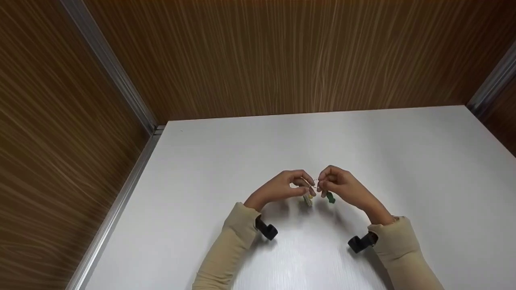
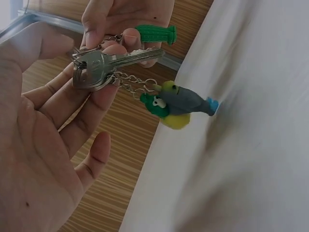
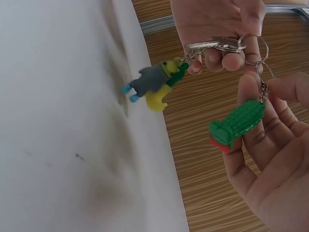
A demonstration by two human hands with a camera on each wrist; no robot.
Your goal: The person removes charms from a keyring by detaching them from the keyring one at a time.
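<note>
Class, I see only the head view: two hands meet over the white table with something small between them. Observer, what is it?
Observer: The left hand pinches a silver key.
Operator: And the green bit?
Observer: A green crocodile charm with a red underside; the right hand pinches it by its chain.
Operator: The yellow bit?
Observer: A grey and yellow figure charm with blue feet, chained to the key.

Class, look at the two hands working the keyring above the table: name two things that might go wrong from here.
1. The left hand only pinches the key at its fingertips; it might slip and drop.
2. The grey-and-yellow charm and green charm dangle on chains close together, so they may tangle.
</note>
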